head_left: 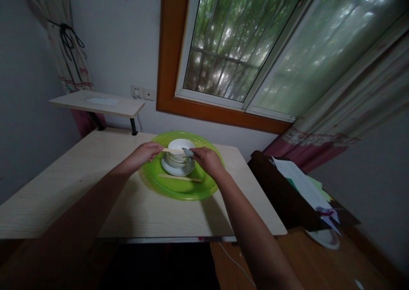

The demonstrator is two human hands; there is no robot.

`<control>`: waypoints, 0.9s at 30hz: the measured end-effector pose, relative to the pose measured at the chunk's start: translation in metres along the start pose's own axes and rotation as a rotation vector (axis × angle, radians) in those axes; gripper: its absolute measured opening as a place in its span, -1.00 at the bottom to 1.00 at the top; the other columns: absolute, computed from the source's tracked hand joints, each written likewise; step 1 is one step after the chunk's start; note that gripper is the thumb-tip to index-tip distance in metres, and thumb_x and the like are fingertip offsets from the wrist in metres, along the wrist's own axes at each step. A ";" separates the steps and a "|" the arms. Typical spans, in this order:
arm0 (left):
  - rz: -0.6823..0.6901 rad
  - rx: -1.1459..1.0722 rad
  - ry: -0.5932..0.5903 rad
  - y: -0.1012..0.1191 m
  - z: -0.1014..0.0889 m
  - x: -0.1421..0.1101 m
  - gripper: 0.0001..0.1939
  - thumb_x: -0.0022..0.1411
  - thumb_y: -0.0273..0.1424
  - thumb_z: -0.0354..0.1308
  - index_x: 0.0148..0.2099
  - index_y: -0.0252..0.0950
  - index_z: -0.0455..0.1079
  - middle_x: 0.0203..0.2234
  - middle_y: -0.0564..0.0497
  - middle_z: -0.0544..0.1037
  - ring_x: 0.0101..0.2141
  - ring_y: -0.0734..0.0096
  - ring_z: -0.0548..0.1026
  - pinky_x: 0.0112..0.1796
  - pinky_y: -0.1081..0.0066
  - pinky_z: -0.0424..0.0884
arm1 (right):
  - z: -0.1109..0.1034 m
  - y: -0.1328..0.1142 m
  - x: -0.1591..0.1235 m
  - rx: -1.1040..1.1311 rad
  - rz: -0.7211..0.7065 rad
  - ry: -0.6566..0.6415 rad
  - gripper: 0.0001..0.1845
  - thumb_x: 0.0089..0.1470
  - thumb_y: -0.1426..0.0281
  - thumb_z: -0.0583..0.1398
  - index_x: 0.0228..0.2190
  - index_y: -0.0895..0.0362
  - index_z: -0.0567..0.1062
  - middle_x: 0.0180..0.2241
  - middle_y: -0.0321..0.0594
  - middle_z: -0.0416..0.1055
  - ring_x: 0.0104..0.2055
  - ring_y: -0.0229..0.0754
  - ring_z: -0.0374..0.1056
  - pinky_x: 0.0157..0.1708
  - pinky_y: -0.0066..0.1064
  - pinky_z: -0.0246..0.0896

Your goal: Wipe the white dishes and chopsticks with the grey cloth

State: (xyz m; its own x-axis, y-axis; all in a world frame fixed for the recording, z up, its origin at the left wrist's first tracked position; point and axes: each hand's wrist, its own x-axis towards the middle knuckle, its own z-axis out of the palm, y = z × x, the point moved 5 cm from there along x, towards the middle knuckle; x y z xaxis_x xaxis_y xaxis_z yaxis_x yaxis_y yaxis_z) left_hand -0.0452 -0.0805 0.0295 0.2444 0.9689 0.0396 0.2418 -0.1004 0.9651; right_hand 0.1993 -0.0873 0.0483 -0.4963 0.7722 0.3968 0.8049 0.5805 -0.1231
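Observation:
My left hand pinches one end of a pale pair of chopsticks, held level above a stack of bowls. At their other end, a small grey cloth is gripped in my right hand and wraps around the tips. Below, a white bowl tops the stack, and the lower bowls rest on a white plate. The plate sits in a wide lime-green plastic basin. More chopsticks lie in the basin in front of the plate. My hands partly cover the basin's sides.
The basin stands on a pale wooden table. At the back left is a raised shelf on black legs. A dark cabinet with papers is to the right of the table. Behind is a barred window with curtains.

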 end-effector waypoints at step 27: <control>0.375 0.733 0.126 0.003 -0.001 -0.008 -0.62 0.36 -0.15 -0.01 -0.23 -0.24 0.57 -0.32 -0.04 0.63 -0.27 0.27 0.53 -0.26 0.38 0.27 | 0.008 -0.016 -0.002 0.203 -0.014 -0.040 -0.74 0.26 0.32 0.21 -0.05 0.09 0.57 -0.14 -0.15 0.59 -0.10 -0.13 0.48 -0.09 -0.40 0.27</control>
State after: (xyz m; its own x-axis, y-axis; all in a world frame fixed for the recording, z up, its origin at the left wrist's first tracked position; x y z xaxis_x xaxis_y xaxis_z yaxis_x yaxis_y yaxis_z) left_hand -0.0473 -0.0887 0.0326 0.3335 0.8557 0.3956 0.7261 -0.5008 0.4711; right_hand 0.1848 -0.0959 0.0426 -0.5226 0.7710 0.3638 0.7177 0.6282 -0.3004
